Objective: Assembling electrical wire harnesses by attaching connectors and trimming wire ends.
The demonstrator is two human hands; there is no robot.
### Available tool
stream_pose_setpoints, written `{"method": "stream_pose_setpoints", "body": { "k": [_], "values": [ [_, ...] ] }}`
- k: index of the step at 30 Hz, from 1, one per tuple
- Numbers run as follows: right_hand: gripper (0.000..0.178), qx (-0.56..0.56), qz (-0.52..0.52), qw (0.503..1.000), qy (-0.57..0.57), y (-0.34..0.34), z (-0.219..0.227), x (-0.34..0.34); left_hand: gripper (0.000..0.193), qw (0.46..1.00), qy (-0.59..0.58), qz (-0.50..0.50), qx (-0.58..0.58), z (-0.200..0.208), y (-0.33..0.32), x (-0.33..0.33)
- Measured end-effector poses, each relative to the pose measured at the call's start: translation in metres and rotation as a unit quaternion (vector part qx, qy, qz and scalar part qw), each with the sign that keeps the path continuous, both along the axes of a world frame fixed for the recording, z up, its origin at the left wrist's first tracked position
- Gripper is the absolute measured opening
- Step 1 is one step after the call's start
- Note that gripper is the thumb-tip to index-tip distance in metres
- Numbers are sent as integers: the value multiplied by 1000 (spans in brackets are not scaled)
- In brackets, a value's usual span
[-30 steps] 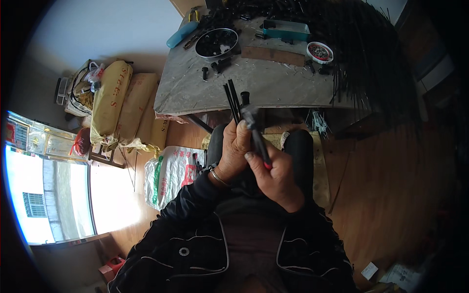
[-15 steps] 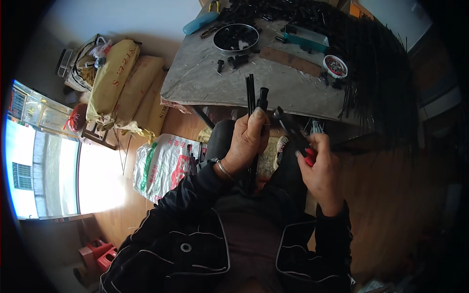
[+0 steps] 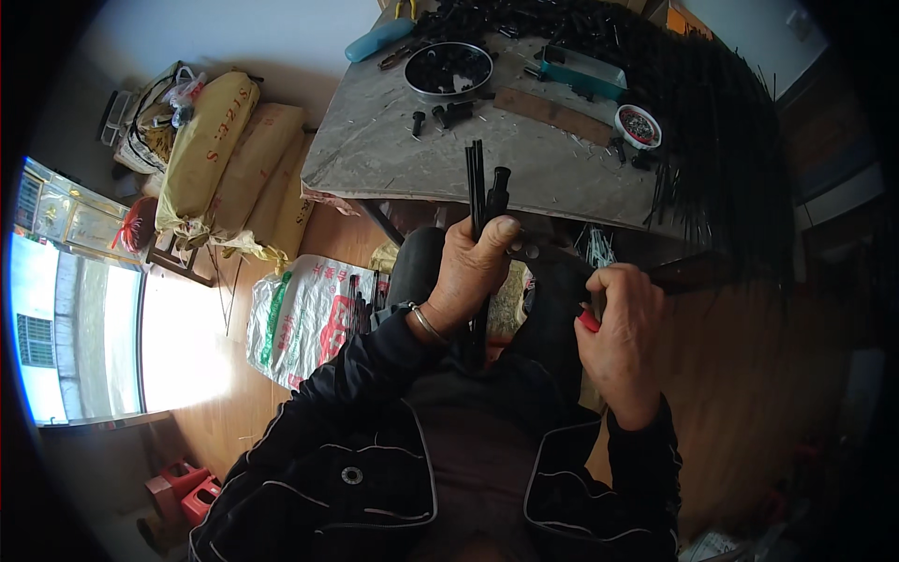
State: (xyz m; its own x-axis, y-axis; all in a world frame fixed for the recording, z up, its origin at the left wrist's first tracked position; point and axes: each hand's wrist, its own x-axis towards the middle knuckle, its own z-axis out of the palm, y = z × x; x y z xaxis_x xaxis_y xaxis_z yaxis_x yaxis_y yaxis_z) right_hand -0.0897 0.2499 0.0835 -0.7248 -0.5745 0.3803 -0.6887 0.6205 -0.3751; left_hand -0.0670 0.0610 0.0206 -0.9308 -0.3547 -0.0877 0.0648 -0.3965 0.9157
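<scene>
Black rods and a black capped fitting: upright in your left hand, fingers wrapped round, thumb across. Probably light; rods likely springy, fitting stiff and perhaps slick. Best hold: low on the bundle, as you have it.

Your right hand is closed round a red-gripped tool; whether its jaws are apart, cannot tell.

Beyond: worktop, its near edge close behind the bundle. On it, a round dish, brown strip, white tub. Rod heap overhangs at right, a likely snag.
</scene>
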Motion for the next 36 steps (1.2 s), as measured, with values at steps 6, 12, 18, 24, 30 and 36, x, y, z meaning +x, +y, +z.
{"method": "stream_pose_setpoints", "body": {
  "k": [6,12,18,24,30,36],
  "values": [
    [44,-49,-2,994,-94,4,-22,15,30,1000,-14,6,-17,1,2,-3],
    [31,-143,26,968,-205,11,-34,9,26,1000,-13,6,14,8,6,0],
    [38,-263,170,496,-810,28,-28,-2,33,998,-12,0,-69,12,8,0],
    [43,-8,122,835,-537,24,-40,-5,41,989,-1,-83,-121,27,1,1],
    [18,-259,113,642,-713,28,-32,10,40,999,5,-37,-33,26,1,5],
    [23,-150,162,775,-593,23,-53,9,48,996,2,-54,-68,19,-5,7]
  ]
}}
